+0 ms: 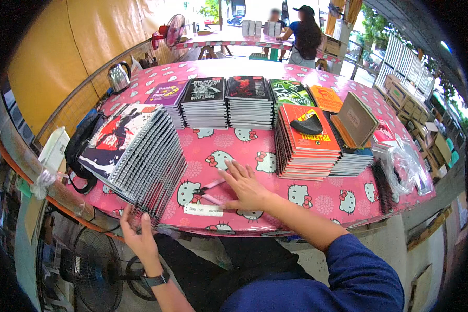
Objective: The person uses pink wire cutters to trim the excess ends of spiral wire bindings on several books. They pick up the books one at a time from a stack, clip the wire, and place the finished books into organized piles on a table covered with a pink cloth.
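My left hand (140,242), with a dark band on the wrist, is at the near lower corner of a tall stack of spiral notebooks (148,151). Its thumb and fingers are apart beside the black wire bindings; whether they press on them I cannot tell. The top notebook has a red, white and dark cover (120,132). My right hand (247,187) is spread with fingers stretched over the table. Beneath and beside it lie pliers with pink handles (213,199) and a white printed strip (203,209).
Notebook stacks stand along the back: purple (167,93), black (205,89), black-red (248,88), green (291,92). Orange notebooks (307,140) hold a dark object (307,125). Right are a brown box (356,119) and clear plastic (400,169). A kettle (119,77) and floor fan (96,268) stand left. Two people are far back.
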Tool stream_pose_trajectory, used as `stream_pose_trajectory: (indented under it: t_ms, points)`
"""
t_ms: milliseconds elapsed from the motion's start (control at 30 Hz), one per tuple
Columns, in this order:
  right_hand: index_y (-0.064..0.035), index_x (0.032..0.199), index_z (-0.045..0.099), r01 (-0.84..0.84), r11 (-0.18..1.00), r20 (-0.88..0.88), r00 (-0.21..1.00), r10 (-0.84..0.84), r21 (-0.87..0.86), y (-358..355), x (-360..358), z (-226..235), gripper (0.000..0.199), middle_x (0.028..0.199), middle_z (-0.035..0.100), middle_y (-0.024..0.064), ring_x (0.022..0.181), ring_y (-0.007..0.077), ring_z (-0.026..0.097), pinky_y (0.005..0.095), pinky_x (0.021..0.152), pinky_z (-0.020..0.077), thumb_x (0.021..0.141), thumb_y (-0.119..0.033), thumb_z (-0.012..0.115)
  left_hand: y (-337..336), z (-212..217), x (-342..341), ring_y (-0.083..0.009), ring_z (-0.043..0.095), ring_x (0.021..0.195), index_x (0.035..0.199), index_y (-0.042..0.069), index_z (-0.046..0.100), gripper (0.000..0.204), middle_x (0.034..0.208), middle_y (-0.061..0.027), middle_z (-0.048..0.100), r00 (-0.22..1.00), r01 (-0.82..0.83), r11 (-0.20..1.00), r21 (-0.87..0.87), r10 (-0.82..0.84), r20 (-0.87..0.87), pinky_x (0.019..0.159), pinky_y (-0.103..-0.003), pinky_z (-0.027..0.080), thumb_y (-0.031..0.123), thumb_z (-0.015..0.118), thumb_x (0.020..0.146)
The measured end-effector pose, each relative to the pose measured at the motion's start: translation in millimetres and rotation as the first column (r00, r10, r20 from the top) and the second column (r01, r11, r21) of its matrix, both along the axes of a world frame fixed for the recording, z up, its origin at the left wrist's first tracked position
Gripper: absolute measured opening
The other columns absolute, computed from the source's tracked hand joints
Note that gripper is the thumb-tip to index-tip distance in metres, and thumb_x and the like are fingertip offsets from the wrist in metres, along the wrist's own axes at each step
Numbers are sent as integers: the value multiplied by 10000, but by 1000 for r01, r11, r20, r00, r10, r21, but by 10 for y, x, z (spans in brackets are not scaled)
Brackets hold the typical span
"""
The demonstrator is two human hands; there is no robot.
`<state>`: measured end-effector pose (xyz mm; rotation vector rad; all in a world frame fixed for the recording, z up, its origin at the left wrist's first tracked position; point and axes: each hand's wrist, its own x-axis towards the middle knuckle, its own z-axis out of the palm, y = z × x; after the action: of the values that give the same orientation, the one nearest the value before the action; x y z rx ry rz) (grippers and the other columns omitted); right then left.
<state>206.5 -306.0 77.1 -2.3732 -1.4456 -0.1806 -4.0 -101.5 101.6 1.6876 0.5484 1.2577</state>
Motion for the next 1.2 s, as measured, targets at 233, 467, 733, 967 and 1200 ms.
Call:
stream_pose_trajectory:
  t_ms: [233,467,733,967,1200]
  points:
    - [-25,1115,540,-161,920,-162,981,109,-357,357,104,269,516,1070,545,190,960,330,552,400,773,483,714,-345,600,197,604,-3,-178,582,610,845,-48,594,203,686,-116,610,919,14,974,224,76,-388,597,-287,459,128,657,767]
    - [-9,1018,487,-26,992,-838,533,115,120,467,-117,394,358,882,529,209,825,343,529,393,707,431,727,-208,544,333,852,-170,-337,591,635,727,-27,622,271,648,-186,593,667,122,893,434,250,-702,597,-399,447,241,648,748]
    - [-43,899,472,-261,897,-218,911,351,357,892,-601,399,341,856,506,167,813,314,509,403,692,410,670,-222,650,479,809,-81,-291,579,552,764,-19,646,266,604,-186,565,636,294,878,377,115,-763,535,-358,423,245,644,736]
    - [-78,846,556,-180,912,93,983,157,368,1178,-711,522,329,821,539,82,854,261,531,411,750,405,635,-289,694,512,722,-117,-221,578,521,827,-22,656,261,603,-165,586,685,280,895,348,67,-725,522,-316,428,222,655,735]
    - [-79,842,565,-133,940,111,989,102,316,1203,-759,567,319,838,547,94,875,268,527,415,769,404,684,-337,667,505,702,-93,-200,523,465,803,-24,648,249,547,-152,544,692,261,908,326,59,-720,490,-318,400,218,647,745]
